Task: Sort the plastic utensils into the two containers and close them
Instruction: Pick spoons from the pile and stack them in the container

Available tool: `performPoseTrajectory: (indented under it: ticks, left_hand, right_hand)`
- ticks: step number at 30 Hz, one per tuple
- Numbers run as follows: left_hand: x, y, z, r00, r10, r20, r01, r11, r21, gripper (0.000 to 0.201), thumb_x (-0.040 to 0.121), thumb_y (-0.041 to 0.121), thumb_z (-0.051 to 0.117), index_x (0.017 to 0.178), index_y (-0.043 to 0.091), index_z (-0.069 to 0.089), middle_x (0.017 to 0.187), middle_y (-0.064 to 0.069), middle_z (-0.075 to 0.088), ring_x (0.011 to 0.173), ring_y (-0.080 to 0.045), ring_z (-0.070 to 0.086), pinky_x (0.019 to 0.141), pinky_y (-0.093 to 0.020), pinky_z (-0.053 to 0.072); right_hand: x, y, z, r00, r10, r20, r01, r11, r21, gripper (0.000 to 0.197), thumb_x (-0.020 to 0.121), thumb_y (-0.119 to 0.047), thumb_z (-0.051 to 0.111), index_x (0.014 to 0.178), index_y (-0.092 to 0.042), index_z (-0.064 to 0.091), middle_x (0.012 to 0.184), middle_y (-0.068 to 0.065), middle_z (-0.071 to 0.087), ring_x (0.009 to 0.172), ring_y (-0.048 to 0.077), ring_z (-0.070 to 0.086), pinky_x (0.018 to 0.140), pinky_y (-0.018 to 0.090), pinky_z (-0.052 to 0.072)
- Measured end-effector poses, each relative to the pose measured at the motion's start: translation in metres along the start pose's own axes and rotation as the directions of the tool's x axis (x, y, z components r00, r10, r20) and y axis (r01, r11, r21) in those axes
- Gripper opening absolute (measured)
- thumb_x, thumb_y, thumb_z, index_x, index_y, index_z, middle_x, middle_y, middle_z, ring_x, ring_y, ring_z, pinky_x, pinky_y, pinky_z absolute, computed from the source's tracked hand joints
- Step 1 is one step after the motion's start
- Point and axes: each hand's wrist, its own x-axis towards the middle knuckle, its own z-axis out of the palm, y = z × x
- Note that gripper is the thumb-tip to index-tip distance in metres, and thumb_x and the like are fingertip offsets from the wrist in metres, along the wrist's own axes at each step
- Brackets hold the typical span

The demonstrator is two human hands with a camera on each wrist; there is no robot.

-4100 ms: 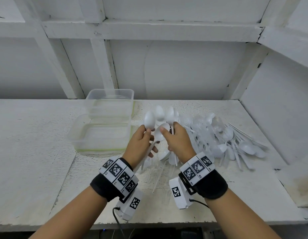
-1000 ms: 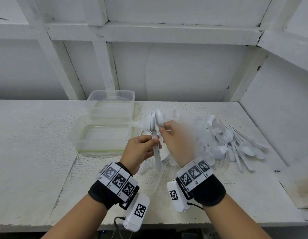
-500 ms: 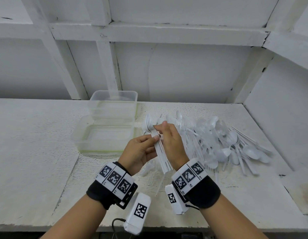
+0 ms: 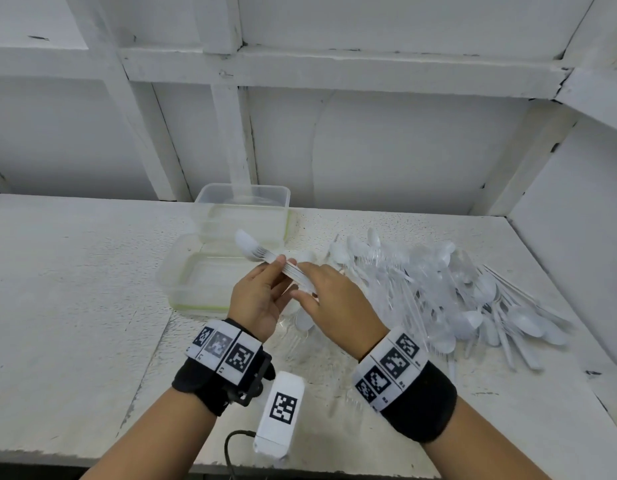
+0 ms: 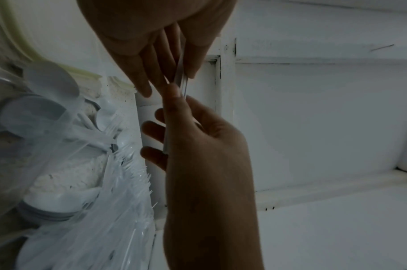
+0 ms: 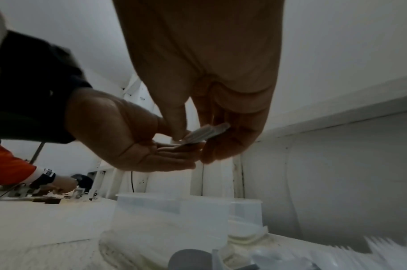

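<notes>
A stack of white plastic forks (image 4: 262, 256) is held above the table, heads pointing up-left over the near clear container (image 4: 182, 271). My left hand (image 4: 286, 275) pinches the stack's middle between thumb and fingers. My right hand (image 4: 302, 284) grips the handle ends from the right. In the right wrist view the handle bundle (image 6: 205, 134) lies between my right thumb and fingers, with my left hand (image 6: 165, 151) under it. In the left wrist view my left thumb presses on the handles (image 5: 183, 82). A second clear container (image 4: 243, 206) stands behind the first.
A big loose pile of white spoons and forks (image 4: 456, 292) covers the table to the right of my hands. A few utensils (image 4: 302, 323) lie under my hands. White walls close the back and right. Another person's orange sleeve (image 6: 8, 164) shows far left.
The fork stack has tipped from upright to nearly flat, heads swinging left over the near container. Both hands keep hold of it and have moved slightly forward.
</notes>
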Motion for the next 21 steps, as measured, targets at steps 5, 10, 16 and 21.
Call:
performPoseTrajectory:
  ticks: [5, 10, 16, 21]
  left_hand:
    - [0.005, 0.014, -0.011, 0.997, 0.059, 0.045, -0.064, 0.99, 0.128, 0.013, 0.092, 0.018, 0.056, 0.088, 0.009, 0.064, 0.087, -0.006, 0.07, 0.083, -0.018, 0.067, 0.082, -0.03, 0.053]
    - [0.022, 0.053, -0.054, 0.914, 0.298, 0.275, -0.366, 0.314, 0.876, 0.021, 0.094, 0.025, 0.053, 0.101, 0.012, 0.068, 0.1, -0.003, 0.07, 0.089, -0.015, 0.064, 0.078, -0.026, 0.049]
    - [0.062, 0.103, -0.119, 0.848, 0.444, 0.29, -0.248, -0.151, 0.957, 0.027, 0.094, 0.02, 0.051, 0.114, 0.005, 0.063, 0.11, -0.014, 0.063, 0.1, -0.027, 0.057, 0.083, -0.03, 0.038]
    - [0.091, 0.118, -0.14, 0.945, 0.324, 0.053, -0.045, -0.033, 0.998, 0.044, 0.093, 0.026, 0.052, 0.132, 0.006, 0.047, 0.121, -0.018, 0.058, 0.106, -0.032, 0.057, 0.089, -0.04, 0.048]
  right_hand:
    - [0.022, -0.009, 0.008, 0.996, -0.019, -0.083, 0.024, 0.998, 0.062, 0.037, 0.099, -0.016, 0.042, 0.136, -0.012, 0.045, 0.117, 0.011, 0.054, 0.107, 0.022, 0.053, 0.08, 0.015, 0.032]
    - [0.059, -0.007, 0.002, 0.999, 0.041, -0.034, -0.036, 0.991, 0.133, 0.032, 0.097, -0.016, 0.045, 0.127, -0.008, 0.053, 0.115, 0.013, 0.057, 0.107, 0.025, 0.052, 0.075, 0.016, 0.027]
    - [0.108, -0.007, 0.019, 0.978, 0.048, 0.204, -0.051, 0.999, 0.011, 0.03, 0.097, -0.017, 0.047, 0.124, -0.008, 0.055, 0.118, 0.012, 0.059, 0.108, 0.025, 0.053, 0.082, 0.023, 0.034]
    - [0.133, -0.021, 0.041, 0.922, 0.005, 0.387, 0.042, 0.993, -0.113, 0.027, 0.097, -0.016, 0.045, 0.121, -0.007, 0.053, 0.119, 0.013, 0.056, 0.108, 0.026, 0.052, 0.083, 0.026, 0.036]
